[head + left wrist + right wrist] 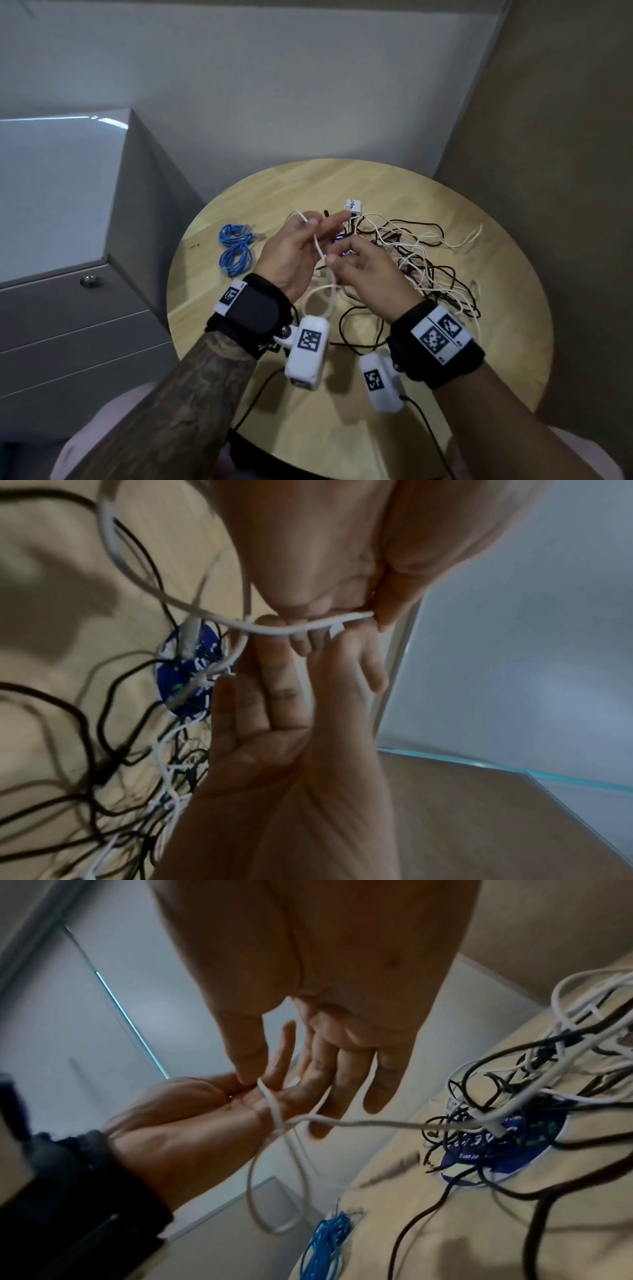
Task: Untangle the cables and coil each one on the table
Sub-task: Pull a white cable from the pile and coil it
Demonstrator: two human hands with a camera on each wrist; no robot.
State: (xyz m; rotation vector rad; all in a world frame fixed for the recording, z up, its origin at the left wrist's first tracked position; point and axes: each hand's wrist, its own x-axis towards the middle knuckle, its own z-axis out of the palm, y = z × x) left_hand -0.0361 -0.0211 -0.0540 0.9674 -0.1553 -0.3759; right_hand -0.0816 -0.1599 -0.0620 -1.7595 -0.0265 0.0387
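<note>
A thin white cable [318,245] runs between both hands above the round wooden table [479,359]. My left hand [294,246] is held palm-up with straight fingers [274,674], and the cable lies across its palm [270,1104] with a loop hanging below. My right hand [363,270] pinches the cable's end [363,615] between thumb [245,1066] and fingertip. The cable [377,1123] trails off into a tangle of black and white cables [421,260] on the table's right half. A blue cable [236,250] lies coiled at the left.
A small white adapter block [354,206] sits behind the tangle. A round blue sticker [178,680] shows under the cables. A grey drawer cabinet [68,222] stands left of the table, and walls close in behind and on the right.
</note>
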